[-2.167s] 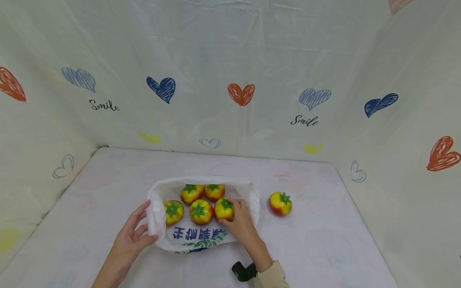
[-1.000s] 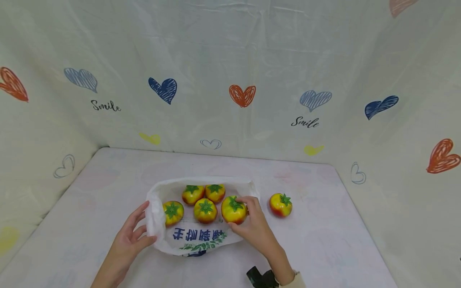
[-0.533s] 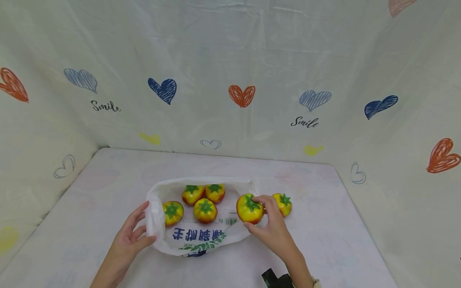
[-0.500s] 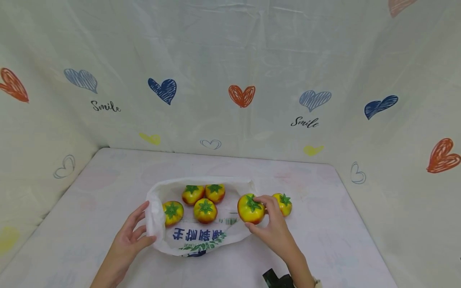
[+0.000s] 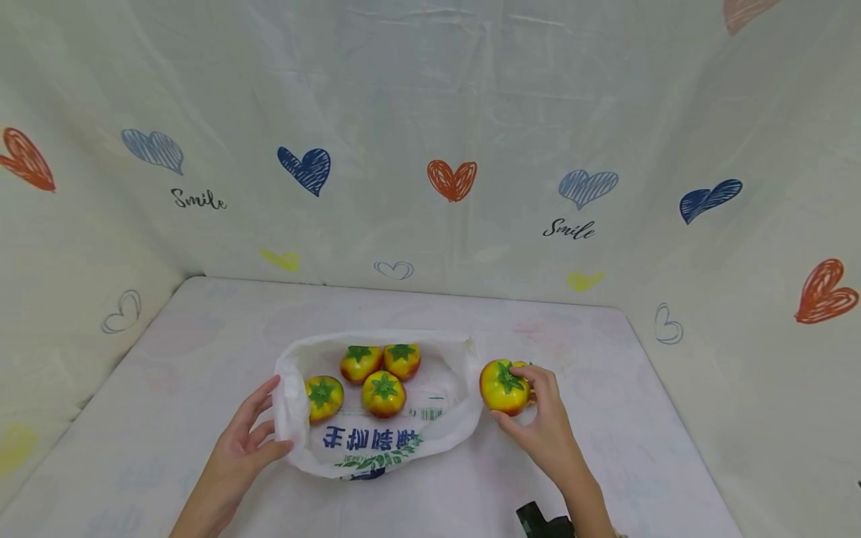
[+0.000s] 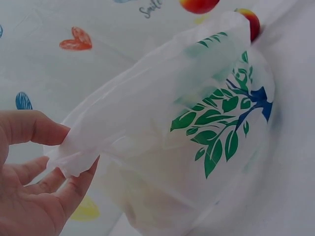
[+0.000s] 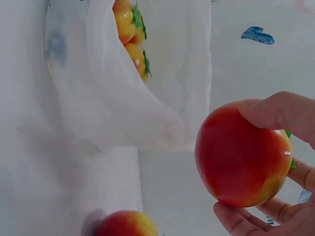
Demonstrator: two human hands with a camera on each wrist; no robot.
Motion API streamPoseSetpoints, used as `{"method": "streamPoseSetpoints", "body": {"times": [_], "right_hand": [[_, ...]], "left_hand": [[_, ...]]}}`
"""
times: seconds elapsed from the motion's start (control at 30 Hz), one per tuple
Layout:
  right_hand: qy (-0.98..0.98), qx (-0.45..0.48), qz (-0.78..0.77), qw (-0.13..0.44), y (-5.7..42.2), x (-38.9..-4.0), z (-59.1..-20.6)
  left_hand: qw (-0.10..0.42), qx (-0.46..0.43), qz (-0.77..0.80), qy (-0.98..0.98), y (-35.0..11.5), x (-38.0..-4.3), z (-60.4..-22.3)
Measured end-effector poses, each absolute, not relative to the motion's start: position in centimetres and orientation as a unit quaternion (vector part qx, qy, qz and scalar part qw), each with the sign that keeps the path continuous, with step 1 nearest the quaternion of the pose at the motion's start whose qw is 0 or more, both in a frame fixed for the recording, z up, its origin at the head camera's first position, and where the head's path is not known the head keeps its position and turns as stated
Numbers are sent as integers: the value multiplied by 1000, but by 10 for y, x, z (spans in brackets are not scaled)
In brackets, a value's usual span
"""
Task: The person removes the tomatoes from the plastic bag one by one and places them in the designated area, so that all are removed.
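Observation:
My left hand (image 5: 235,448) pinches the left end of a white plastic bag (image 5: 464,418) between thumb and fingers; the left wrist view shows the gathered rim (image 6: 78,160). Several yellow-red tomatoes (image 5: 383,394) with green star-shaped tops lie inside, seen through the wide mouth. My right hand (image 5: 543,415) grips another tomato (image 7: 236,162), thumb on one side and fingers on the other. That fruit hangs just right of the bag, clear of the table. A loose tomato (image 7: 125,225) rests on the table beneath it, almost wholly hidden in the head view.
The bag lies on a white table (image 5: 592,351). Behind and beside the table hangs a pale sheet (image 5: 377,90) printed with hearts and "Smile". A dark device (image 5: 543,523) sits at my right wrist.
My right hand has lifted a tomato out of the bag's right side and carried it right, past the rim, to above the loose one. The left hand keeps its hold on the bag.

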State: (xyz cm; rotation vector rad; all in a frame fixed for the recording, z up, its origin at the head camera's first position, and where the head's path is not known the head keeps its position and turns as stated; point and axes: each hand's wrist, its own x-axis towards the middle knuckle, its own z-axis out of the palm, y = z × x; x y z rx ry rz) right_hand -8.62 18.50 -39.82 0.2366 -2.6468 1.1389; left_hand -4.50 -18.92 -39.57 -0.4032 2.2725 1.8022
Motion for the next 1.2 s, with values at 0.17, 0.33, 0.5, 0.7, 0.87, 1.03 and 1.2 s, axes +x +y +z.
{"method": "streamPoseSetpoints", "body": {"times": [0.17,0.33,0.5,0.7,0.87,1.03,1.2], "right_hand": [[-915,52,379,126,199,-87,-400],[-922,21,364,127,213,-90,-406],[-922,-8,367,123,226,-92,-412],[-918,-25,376,126,236,-92,-418],[-912,-39,390,121,243,-95,-421],[-908,-60,399,116,250,-99,-427],[-907,-74,397,115,258,-103,-432]], "left_hand": [[104,-135,613,771,-189,-45,-396],[101,-132,614,772,-189,-45,-396],[102,-130,615,771,-189,-45,-397],[109,-135,615,770,-189,-45,-397],[110,-140,612,771,-189,-45,-396],[111,-145,610,771,-189,-46,-396],[108,-141,612,770,-189,-46,-396]]}}
